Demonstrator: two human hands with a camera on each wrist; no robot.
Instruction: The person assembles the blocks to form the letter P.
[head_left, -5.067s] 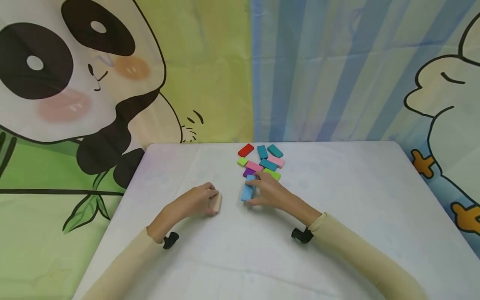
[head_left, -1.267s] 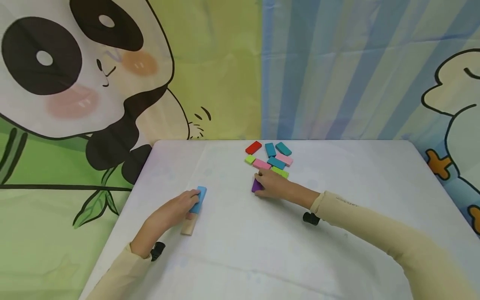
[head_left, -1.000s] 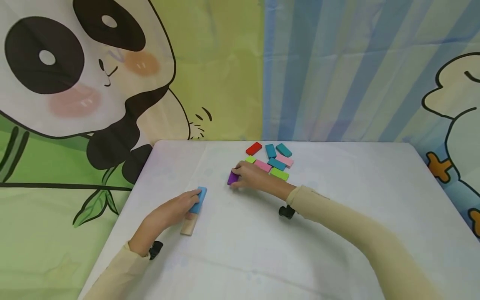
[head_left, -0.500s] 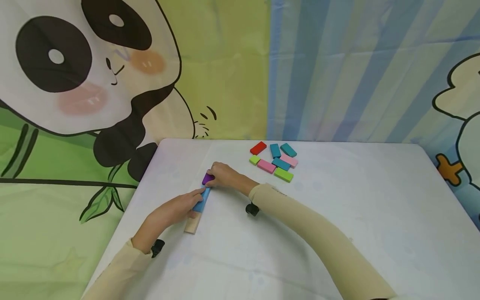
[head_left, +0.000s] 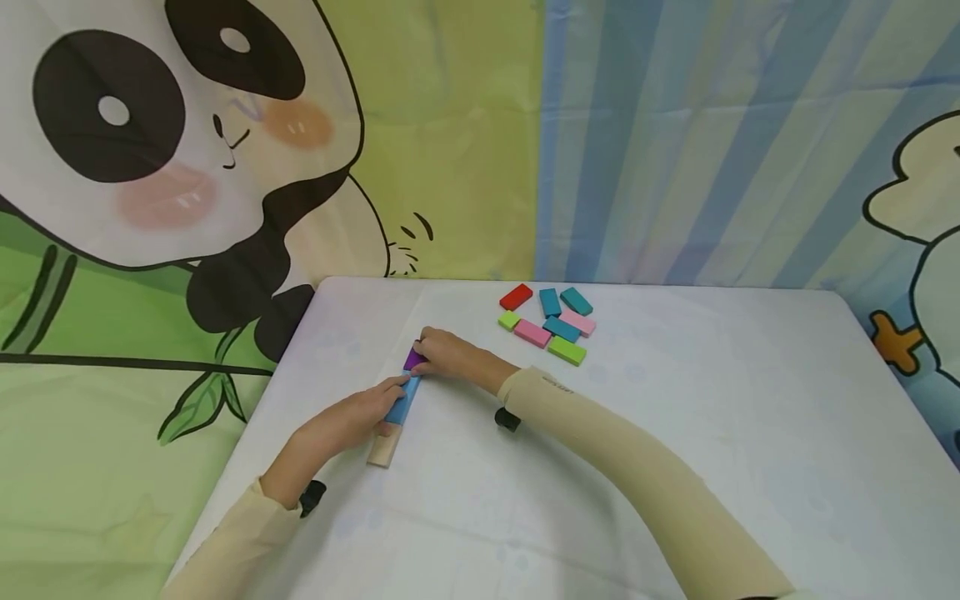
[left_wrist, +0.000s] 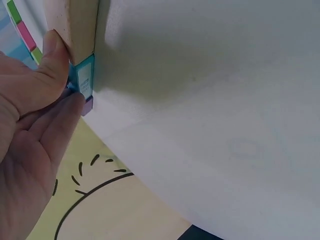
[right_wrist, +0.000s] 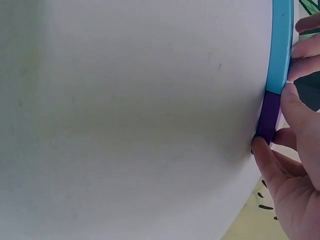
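Two hands working one short row of blocks. Right hand [head_left: 457, 357] is pinching the purple block [right_wrist: 268, 111] end to end: forefinger is pressing its far end, thumb is sitting at its seam with the blue block [head_left: 401, 406]. Left hand [head_left: 341, 429] is grasping the blue one, fingers lying along it, thumb resting near its joint with the bare wood block [head_left: 384, 447].

Row is running away from the person, leaning a bit right: wood nearest, blue in the middle, purple at the far end. Purple is butting against blue, blue against wood. All three are lying on the white table [head_left: 675, 417], left of centre.

Loose cluster is lying to the right of the row, near the table's far edge: red block [head_left: 516, 297], three teal blocks [head_left: 562, 328], two pink blocks [head_left: 532, 333], two green blocks [head_left: 567, 350], one of the greens looking shorter.

Black wrist cameras [head_left: 507, 418] are hanging at both cuffs, sleeves pale yellow. Printed backdrop [head_left: 442, 150] is rising behind, panda on the left, blue stripes on the right.
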